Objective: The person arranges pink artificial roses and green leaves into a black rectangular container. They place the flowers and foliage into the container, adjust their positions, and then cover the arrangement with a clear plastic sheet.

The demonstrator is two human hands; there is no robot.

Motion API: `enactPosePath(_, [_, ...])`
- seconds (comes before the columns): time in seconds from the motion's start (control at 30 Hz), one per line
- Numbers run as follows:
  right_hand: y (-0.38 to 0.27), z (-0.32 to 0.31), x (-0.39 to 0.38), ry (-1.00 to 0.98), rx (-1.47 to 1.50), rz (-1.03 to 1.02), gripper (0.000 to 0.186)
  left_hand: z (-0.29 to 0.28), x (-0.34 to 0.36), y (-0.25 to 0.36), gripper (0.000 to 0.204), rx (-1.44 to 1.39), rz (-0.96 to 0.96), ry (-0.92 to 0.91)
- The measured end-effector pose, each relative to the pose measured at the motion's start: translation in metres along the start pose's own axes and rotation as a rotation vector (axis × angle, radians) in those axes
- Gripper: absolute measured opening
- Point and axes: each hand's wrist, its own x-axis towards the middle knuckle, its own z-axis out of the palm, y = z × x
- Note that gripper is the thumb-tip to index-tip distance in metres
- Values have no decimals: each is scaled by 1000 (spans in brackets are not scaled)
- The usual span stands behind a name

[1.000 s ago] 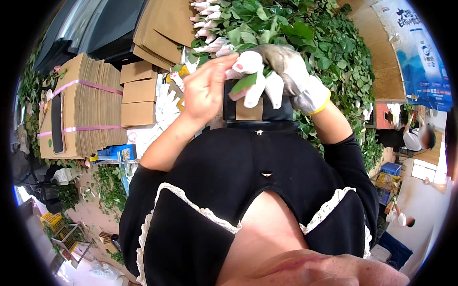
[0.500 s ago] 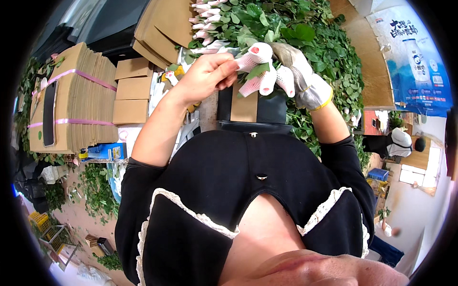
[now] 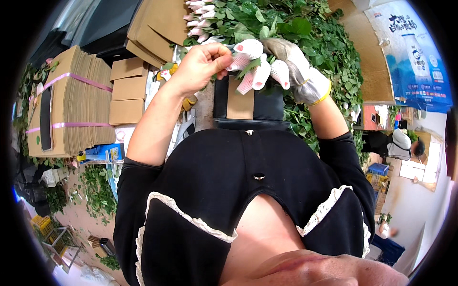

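Observation:
My left hand (image 3: 202, 66), bare, has thumb and fingers pinched on the pink-and-white mesh sleeve of a rose (image 3: 240, 61) at the bunch's left. My right hand (image 3: 289, 66), in a grey glove with a white cuff, grips a bunch of several mesh-covered roses (image 3: 261, 71) among green leaves. Below them is a black stack of sheets (image 3: 224, 107) with a brown cardboard strip (image 3: 238, 108). Rows of sleeved roses (image 3: 195, 16) lie behind among a heap of foliage (image 3: 324, 62).
Strapped cardboard stacks (image 3: 64, 102), smaller boxes (image 3: 126, 88) and a blue tool (image 3: 102, 152) stand left. Folded cardboard (image 3: 152, 26) lies upper left. A blue-and-white printed carton (image 3: 405, 66) is at upper right. Co-workers (image 3: 398, 145) are at far right. Cut leaves (image 3: 98, 190) litter the floor.
Both hands and the bunch have shifted slightly up in the view. My left hand, flatter at first, has curled into a pinch on a sleeve at the bunch's left.

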Motion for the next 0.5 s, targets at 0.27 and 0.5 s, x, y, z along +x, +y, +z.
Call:
enactPosePath(0.27, [8, -2, 5, 44, -18, 8, 40, -70, -111, 42, 39, 1289, -764, 57])
enactPosePath(0.5, [3, 10, 10, 94, -64, -63, 41, 34, -29, 21, 19, 960, 606, 468])
